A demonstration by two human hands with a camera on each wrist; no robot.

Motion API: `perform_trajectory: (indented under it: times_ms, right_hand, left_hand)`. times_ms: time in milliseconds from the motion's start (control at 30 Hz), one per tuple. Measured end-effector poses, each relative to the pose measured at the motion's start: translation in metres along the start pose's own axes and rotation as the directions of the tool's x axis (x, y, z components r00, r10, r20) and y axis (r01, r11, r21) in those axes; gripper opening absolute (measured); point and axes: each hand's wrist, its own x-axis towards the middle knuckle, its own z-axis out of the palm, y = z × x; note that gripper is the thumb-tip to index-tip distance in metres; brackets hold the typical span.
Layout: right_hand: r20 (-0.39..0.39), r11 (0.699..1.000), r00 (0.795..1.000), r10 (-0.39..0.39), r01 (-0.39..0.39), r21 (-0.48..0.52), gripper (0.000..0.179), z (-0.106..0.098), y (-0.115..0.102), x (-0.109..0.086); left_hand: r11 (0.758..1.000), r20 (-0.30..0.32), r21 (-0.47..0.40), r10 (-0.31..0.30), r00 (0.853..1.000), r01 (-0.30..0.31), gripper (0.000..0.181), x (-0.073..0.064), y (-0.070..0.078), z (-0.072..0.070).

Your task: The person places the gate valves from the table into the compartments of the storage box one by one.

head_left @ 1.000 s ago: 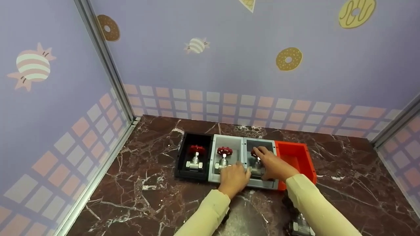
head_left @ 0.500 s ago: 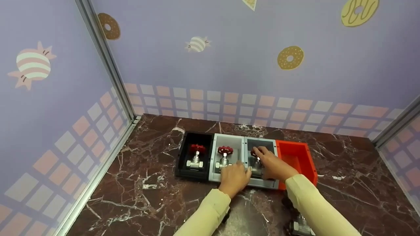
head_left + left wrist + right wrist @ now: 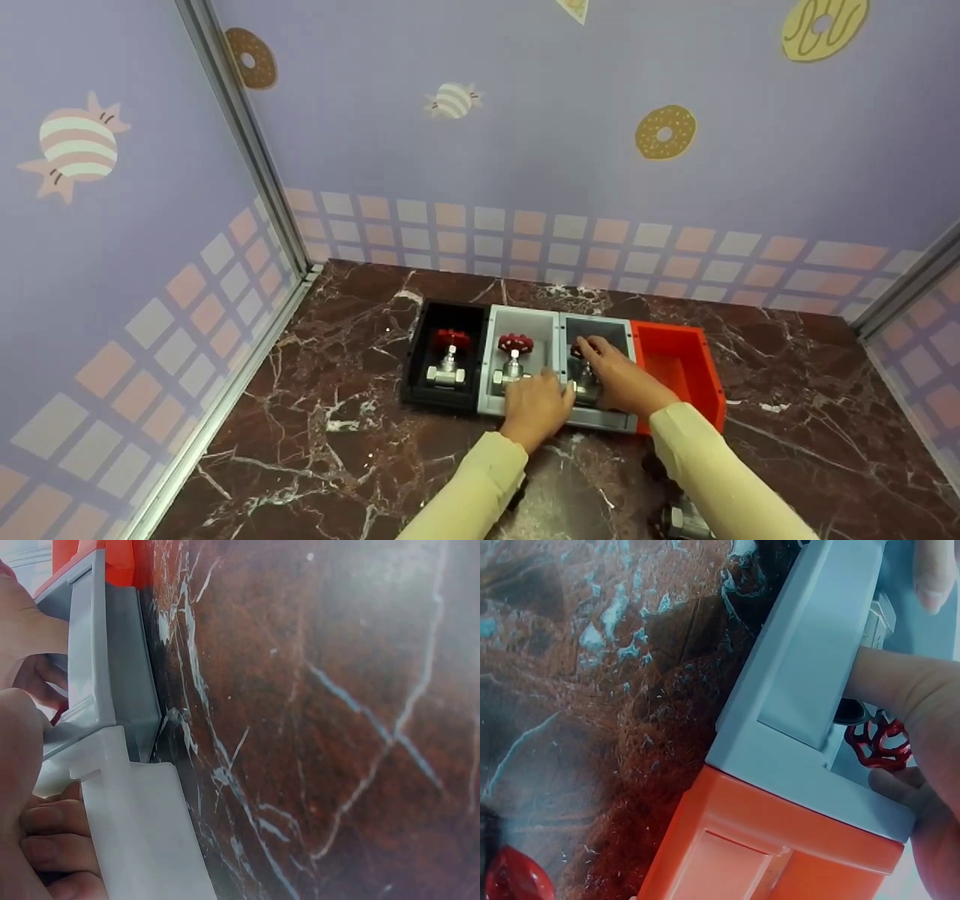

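Note:
Four open bins stand joined in a row in the head view. My right hand [image 3: 626,382] reaches into the grey bin [image 3: 596,328] and holds a gate valve [image 3: 586,381]. Its red handwheel [image 3: 879,742] shows beside the fingers in the right wrist view. My left hand [image 3: 536,409] grips the wall between the white bin [image 3: 491,409] and the grey one, fingers curled on the white side, thumb on the grey side. A second valve [image 3: 514,364] stands partly hidden behind those fingers. Another valve [image 3: 448,367] stands upright in the black bin [image 3: 407,390].
An orange-red bin [image 3: 712,375] ends the row at the right. More valves lie on the marble-patterned table near my right forearm, one metal body [image 3: 686,519] showing. Patterned walls [image 3: 525,150] enclose the back and sides.
My right hand has shifted slightly left inside the grey bin, and the valve there has moved left with it. My left hand keeps its place on the bins.

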Motion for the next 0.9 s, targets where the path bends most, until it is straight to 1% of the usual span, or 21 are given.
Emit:
perform_trajectory:
  times_ms: [67, 200, 500, 767, 900]
  right_hand:
    - [-0.016, 1.0, 1.0, -0.009, 0.009, -0.013, 0.099, 0.0008, 0.0, -0.0003]
    - [-0.032, 0.999, 0.999, -0.019, 0.018, -0.028, 0.096, 0.001, -0.0012, -0.0009]
    - [-0.024, 0.998, 0.999, -0.025, 0.023, -0.064, 0.091, 0.0, -0.0034, -0.0024]
    - [-0.011, 0.998, 1.0, -0.012, 0.012, -0.06, 0.087, 0.0002, -0.0047, -0.0021]
    - [-0.019, 0.998, 1.0, -0.004, 0.003, -0.057, 0.088, 0.0024, -0.0047, -0.0018]
  left_hand:
    - [1.0, 0.011, -0.003, -0.001, 1.0, 0.001, 0.043, 0.0003, 0.0001, -0.0008]
    - [1.0, 0.005, -0.006, -0.006, 1.0, 0.006, 0.042, 0.0003, 0.0003, -0.0019]
    - [1.0, -0.045, 0.014, 0.005, 0.999, -0.005, 0.04, 0.0003, 0.001, 0.0004]
    - [1.0, -0.028, 0.017, 0.004, 1.0, -0.003, 0.041, 0.0006, 0.0005, 0.0002]
    - [1.0, -0.04, 0.022, 0.01, 0.999, -0.009, 0.041, -0.0003, -0.0001, 0.0009]
